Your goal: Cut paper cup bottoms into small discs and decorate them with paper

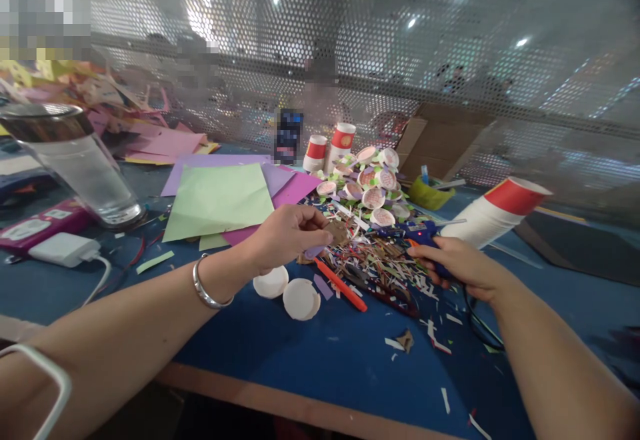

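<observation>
My left hand (285, 235), with a silver bangle on the wrist, pinches a small brown cardboard piece (339, 232) with a bit of purple paper under it, above a heap of paper scraps (380, 263). My right hand (460, 263) is wrapped round the handle of a blue glue gun (417, 233), whose nozzle points left toward the cardboard piece. An orange pen-like tool (343, 287) lies just below my left hand. Two white cut cup bottoms (300, 299) lie on the blue table (325, 360) beside it.
Cut cup bottoms (373, 190) are piled behind the scraps, with red-and-white paper cups (343, 140) further back. A stack of cups (493, 213) lies tipped at the right. Green, purple and pink paper sheets (220, 200), a glass jar (80, 167) and a white charger (63, 248) sit at the left.
</observation>
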Demonstrator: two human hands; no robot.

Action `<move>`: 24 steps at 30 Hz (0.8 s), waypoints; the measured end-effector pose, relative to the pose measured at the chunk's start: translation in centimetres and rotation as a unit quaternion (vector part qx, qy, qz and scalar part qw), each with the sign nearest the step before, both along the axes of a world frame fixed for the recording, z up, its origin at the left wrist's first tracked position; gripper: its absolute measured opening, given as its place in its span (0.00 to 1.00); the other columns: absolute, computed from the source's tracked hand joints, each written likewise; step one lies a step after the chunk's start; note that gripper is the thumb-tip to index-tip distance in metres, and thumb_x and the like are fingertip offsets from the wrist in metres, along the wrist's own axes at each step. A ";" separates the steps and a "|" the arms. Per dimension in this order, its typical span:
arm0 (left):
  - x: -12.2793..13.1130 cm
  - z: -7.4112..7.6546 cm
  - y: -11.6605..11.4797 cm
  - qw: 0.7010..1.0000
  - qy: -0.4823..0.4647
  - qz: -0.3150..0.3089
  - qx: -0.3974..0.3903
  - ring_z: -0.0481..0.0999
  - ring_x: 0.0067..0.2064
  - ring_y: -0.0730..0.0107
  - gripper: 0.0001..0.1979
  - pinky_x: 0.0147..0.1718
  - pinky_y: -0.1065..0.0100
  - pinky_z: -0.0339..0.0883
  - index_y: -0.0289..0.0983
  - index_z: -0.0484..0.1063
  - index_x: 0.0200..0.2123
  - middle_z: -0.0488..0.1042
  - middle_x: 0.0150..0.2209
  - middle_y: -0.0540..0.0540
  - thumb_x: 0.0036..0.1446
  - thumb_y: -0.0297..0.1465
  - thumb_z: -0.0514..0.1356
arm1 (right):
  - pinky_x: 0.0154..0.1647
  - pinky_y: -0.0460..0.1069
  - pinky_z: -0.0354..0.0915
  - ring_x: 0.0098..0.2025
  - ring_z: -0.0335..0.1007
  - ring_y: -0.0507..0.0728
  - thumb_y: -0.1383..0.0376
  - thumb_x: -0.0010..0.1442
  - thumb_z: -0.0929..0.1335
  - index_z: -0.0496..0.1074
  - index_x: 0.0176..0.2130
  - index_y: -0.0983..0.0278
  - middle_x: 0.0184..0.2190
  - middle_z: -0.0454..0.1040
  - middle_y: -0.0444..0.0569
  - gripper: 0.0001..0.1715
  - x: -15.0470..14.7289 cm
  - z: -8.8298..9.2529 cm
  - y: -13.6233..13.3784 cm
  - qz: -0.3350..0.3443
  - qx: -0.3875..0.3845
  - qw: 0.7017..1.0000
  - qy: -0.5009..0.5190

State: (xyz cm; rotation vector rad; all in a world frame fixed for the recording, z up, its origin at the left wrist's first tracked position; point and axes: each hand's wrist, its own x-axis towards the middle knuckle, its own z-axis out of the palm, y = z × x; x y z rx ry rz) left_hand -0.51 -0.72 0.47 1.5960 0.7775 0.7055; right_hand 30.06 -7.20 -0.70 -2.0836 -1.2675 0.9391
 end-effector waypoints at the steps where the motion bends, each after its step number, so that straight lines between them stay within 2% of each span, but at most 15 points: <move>1: 0.0 -0.1 0.1 1.000 0.000 0.003 0.002 0.67 0.23 0.79 0.03 0.27 0.71 0.60 0.34 0.72 0.31 0.70 0.20 0.54 0.56 0.27 0.64 | 0.15 0.46 0.59 0.18 0.65 0.52 0.44 0.45 0.76 0.61 0.21 0.59 0.17 0.63 0.39 0.30 0.2 -0.1 0.1 0.000 -0.004 1.000 -0.012; 6: 0.0 -0.3 0.3 1.000 -0.005 0.002 0.003 0.67 0.22 0.79 0.03 0.25 0.71 0.62 0.34 0.73 0.32 0.70 0.20 0.53 0.56 0.28 0.64 | 0.20 0.51 0.65 0.20 0.70 0.57 0.40 0.45 0.76 0.64 0.22 0.59 0.18 0.70 0.45 0.30 1.1 -0.5 0.3 0.008 -0.013 0.995 -0.095; 10: 0.0 -0.3 0.4 1.000 -0.009 0.010 -0.004 0.67 0.22 0.79 0.02 0.25 0.71 0.63 0.35 0.73 0.32 0.70 0.21 0.52 0.55 0.27 0.64 | 0.23 0.51 0.60 0.24 0.70 0.60 0.41 0.39 0.78 0.68 0.22 0.60 0.21 0.74 0.49 0.30 1.7 0.0 0.4 0.013 0.021 0.979 -0.200; 12: 0.1 -0.3 0.5 1.000 -0.003 0.027 0.008 0.68 0.23 0.78 0.02 0.25 0.71 0.63 0.34 0.74 0.33 0.72 0.22 0.51 0.55 0.27 0.64 | 0.26 0.52 0.58 0.28 0.70 0.62 0.41 0.38 0.79 0.72 0.25 0.60 0.25 0.76 0.52 0.29 1.4 0.6 0.2 -0.005 0.044 0.966 -0.255; 15: 0.1 -0.3 0.5 0.998 0.010 0.048 0.028 0.68 0.24 0.77 0.03 0.26 0.70 0.62 0.34 0.75 0.33 0.71 0.22 0.51 0.54 0.28 0.64 | 0.30 0.53 0.60 0.32 0.72 0.63 0.42 0.50 0.74 0.75 0.34 0.60 0.33 0.79 0.54 0.26 -0.5 1.2 -0.5 -0.020 0.108 0.947 -0.303; 17: 0.1 -0.2 0.5 0.998 0.012 0.057 0.030 0.68 0.24 0.77 0.03 0.25 0.70 0.61 0.34 0.75 0.33 0.71 0.22 0.52 0.54 0.28 0.64 | 0.34 0.54 0.64 0.32 0.72 0.61 0.50 0.60 0.70 0.76 0.36 0.61 0.33 0.78 0.52 0.17 -2.7 1.2 -1.2 0.032 0.235 0.922 -0.306; 18: 0.1 -0.1 0.5 0.998 0.010 0.060 0.029 0.68 0.24 0.77 0.03 0.25 0.70 0.60 0.34 0.74 0.32 0.71 0.22 0.52 0.54 0.28 0.64 | 0.37 0.53 0.65 0.33 0.73 0.59 0.54 0.63 0.69 0.76 0.37 0.61 0.34 0.79 0.51 0.14 -3.9 1.1 -1.5 0.081 0.283 0.913 -0.283; 19: 0.1 0.0 0.4 0.998 0.008 0.062 0.026 0.68 0.24 0.77 0.03 0.25 0.70 0.60 0.34 0.74 0.32 0.71 0.22 0.52 0.54 0.28 0.64 | 0.38 0.53 0.67 0.34 0.74 0.58 0.56 0.65 0.68 0.76 0.38 0.61 0.35 0.78 0.51 0.12 -5.3 1.0 -1.8 0.139 0.303 0.907 -0.257; 21: 0.1 0.1 0.4 0.998 -0.005 0.067 0.020 0.67 0.24 0.77 0.03 0.25 0.70 0.59 0.35 0.73 0.30 0.70 0.22 0.52 0.54 0.27 0.63 | 0.40 0.52 0.68 0.38 0.75 0.58 0.58 0.69 0.66 0.77 0.41 0.61 0.38 0.78 0.50 0.11 -7.7 0.5 -2.3 0.260 0.287 0.890 -0.239; 24: 0.0 0.3 0.5 0.996 -0.034 0.080 0.014 0.65 0.23 0.79 0.04 0.25 0.71 0.58 0.35 0.71 0.28 0.68 0.21 0.54 0.54 0.27 0.63 | 0.45 0.55 0.69 0.44 0.74 0.61 0.64 0.69 0.65 0.77 0.43 0.64 0.40 0.77 0.54 0.10 -10.3 -0.3 -2.5 0.383 0.287 0.845 -0.237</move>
